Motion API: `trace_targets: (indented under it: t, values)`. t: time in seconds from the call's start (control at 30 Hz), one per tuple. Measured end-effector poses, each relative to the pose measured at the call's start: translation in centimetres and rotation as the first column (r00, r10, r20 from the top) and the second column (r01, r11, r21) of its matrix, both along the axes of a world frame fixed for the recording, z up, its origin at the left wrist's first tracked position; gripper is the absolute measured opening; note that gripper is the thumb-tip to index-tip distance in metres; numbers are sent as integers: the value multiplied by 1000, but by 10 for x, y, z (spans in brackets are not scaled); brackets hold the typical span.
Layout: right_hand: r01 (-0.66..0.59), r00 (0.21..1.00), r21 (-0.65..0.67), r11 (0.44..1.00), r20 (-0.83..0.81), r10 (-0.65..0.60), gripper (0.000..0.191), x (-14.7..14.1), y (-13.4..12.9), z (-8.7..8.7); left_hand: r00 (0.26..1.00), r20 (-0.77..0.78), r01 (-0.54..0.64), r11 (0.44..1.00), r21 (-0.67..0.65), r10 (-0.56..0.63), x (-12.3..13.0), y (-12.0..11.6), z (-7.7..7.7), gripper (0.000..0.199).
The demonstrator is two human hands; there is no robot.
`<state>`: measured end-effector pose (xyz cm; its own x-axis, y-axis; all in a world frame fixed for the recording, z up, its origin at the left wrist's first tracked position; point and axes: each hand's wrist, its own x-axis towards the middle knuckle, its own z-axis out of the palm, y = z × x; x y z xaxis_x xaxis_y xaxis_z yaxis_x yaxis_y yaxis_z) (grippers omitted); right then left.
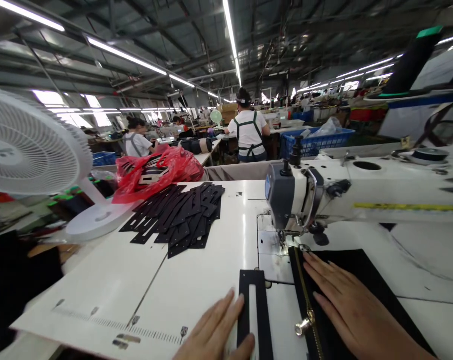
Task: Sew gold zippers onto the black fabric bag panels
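My left hand (219, 327) is at the bottom middle, its fingers stretched along the left edge of a black slotted strip (256, 300) on the white table. My right hand (346, 300) lies flat with fingers extended on a black fabric panel (356, 262). Along the panel's left side runs a brass-toothed zipper (308, 295) with a shiny metal slider (305, 324). The panel's upper left corner is close beside the needle area of a sewing machine (296, 200). Bare tabletop shows between the slotted strip and the panel.
A pile of black slotted strips (181, 215) lies on the table (211, 280) beyond my left hand. Behind it is a red plastic bag (162, 167); a white fan (34, 145) stands at left. Two co-workers sit farther back, near a blue basket (316, 142).
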<state>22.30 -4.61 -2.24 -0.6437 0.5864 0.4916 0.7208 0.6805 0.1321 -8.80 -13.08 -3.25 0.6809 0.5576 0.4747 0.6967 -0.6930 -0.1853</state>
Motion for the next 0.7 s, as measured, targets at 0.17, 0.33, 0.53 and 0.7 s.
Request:
trace_targets:
  t: [0.17, 0.33, 0.53, 0.7]
  values:
    - [17, 999, -28, 999, 29, -16, 49, -6, -3, 7, 975, 223, 70, 974, -215, -21, 3, 38, 24, 29]
    - [-17, 1000, -80, 997, 7, 17, 52, -15, -10, 10, 923, 377, 144, 977, -159, -74, 35, 55, 53, 32]
    - [-43, 999, -144, 989, 0, 44, 55, -17, -16, 12, 973, 208, 123, 989, -86, -103, 87, 77, 38, 27]
    - [-41, 999, -54, 998, 16, 42, 59, -16, -14, 15, 987, 138, 99, 993, -70, -88, 95, 87, 26, 25]
